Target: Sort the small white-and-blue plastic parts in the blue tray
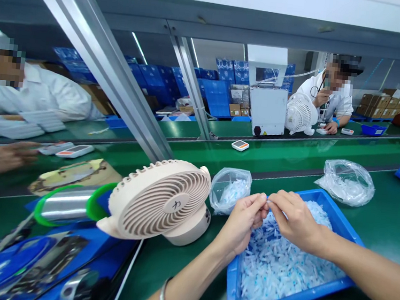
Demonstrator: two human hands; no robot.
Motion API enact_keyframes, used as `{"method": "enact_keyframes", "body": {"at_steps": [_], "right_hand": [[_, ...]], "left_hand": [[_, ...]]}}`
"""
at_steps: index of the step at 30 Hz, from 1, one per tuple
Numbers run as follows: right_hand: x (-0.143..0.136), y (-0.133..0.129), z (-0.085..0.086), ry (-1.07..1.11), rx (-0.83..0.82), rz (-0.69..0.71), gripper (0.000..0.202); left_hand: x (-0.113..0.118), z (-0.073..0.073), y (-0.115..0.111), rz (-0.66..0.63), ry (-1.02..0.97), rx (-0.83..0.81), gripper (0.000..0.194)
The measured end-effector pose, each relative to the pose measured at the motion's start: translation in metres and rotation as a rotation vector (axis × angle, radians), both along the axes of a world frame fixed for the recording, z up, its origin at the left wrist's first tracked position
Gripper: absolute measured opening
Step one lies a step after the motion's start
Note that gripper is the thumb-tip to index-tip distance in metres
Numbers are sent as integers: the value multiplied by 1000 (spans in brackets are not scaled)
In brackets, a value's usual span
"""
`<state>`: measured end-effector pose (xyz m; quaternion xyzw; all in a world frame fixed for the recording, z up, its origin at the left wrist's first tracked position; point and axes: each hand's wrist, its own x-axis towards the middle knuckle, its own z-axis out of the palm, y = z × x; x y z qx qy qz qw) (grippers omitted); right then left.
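Note:
My left hand [246,220] and my right hand [294,218] meet above the back left part of a blue tray [350,228]. Thumb and fingers are pinched together on both, and their tips nearly touch around something too small to make out. The tray holds a heap of small white and light-blue plastic pieces [276,275]. Just left of my fingers stands an open clear bag [230,190] with similar pieces. A second clear bag [348,183] lies behind the tray on the right.
A beige fan [166,203] stands left of my left hand. Further left are a green-rimmed metal roll [67,204] and a blue bin of tools [50,267]. A metal post [102,60] slants overhead. Two people sit across the green belt [273,157]; one's hand reaches in at the left.

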<state>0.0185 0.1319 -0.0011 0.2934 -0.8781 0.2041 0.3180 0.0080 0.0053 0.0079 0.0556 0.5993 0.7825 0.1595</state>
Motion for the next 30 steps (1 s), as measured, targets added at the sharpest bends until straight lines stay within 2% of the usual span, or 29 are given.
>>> {"method": "enact_keyframes", "body": {"at_steps": [7,13,16,24,27,30], "right_hand": [[-1,4,9,-283,-218,47,20],[1,4,14,-352,-292,74,20],[2,3,11,-298,-259,92,20],[3,-1,0,177,40,54,36],[1,0,-4,183,69,41,35],[-2,1,-6,86,34,22,30]], "left_hand": [[2,-1,2,23,61,-70,22],[3,0,2,29,90,-69,22],[4,2,2,26,122,-89,26],[7,1,0,-46,83,-82,35],[6,-1,0,-43,63,-95,37],[5,-1,2,-12,18,-73,39]]}}
